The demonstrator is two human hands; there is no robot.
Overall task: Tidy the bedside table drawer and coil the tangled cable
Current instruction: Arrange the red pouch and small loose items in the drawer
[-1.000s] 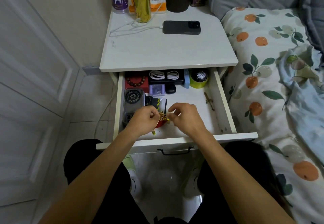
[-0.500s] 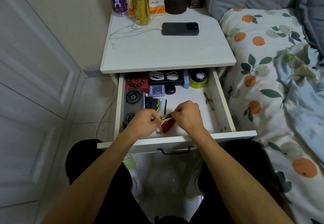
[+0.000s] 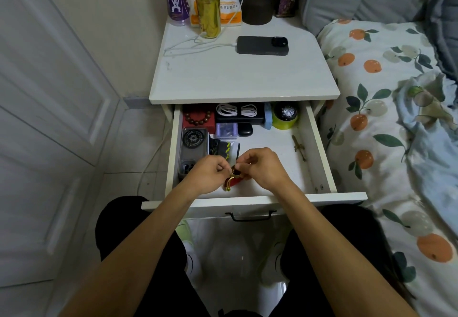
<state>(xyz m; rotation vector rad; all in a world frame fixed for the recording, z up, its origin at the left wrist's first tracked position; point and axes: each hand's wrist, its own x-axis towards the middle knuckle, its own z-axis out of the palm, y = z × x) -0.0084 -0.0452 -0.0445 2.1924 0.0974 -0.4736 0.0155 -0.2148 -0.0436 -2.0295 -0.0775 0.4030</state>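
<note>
Both hands, left hand (image 3: 210, 173) and right hand (image 3: 262, 168), pinch small red-and-gold tasselled charm (image 3: 233, 180) above white wooden drawer (image 3: 319, 153) front; loose pinch could drop it.

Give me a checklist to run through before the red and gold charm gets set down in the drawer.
1. Left hand grips the red and gold charm: ok.
2. Right hand pinches its gold cord: ok.
3. Cord fully wound or tied: cannot tell, fingers hide it.
4. Bare drawer floor free to the right of the hands: ok.
5. Coiled white cable tidy at the back: ok.
6. Small brass piece lies clear of the hands: ok.
</note>
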